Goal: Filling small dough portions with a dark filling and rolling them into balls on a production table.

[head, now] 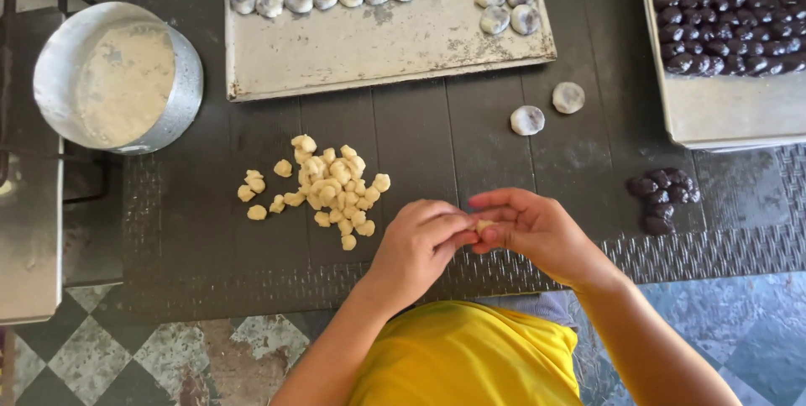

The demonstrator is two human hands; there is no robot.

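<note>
My left hand [417,246] and my right hand [531,228] meet over the near edge of a dark mat [420,133]. Between their fingertips they pinch one small pale dough piece [484,225]. A heap of several similar dough pieces [327,188] lies on the mat just left of my left hand. Two flour-dusted wrapped balls [546,110] rest farther back. A small cluster of dark purple filling balls [663,196] sits to the right of my right hand.
A metal tray [378,49] holding rows of dusted balls lies at the back. Another tray [722,112] at the right carries many dark purple balls. A round metal pan of flour [126,78] stands at the left. Checkered floor tiles [109,356] show below the mat.
</note>
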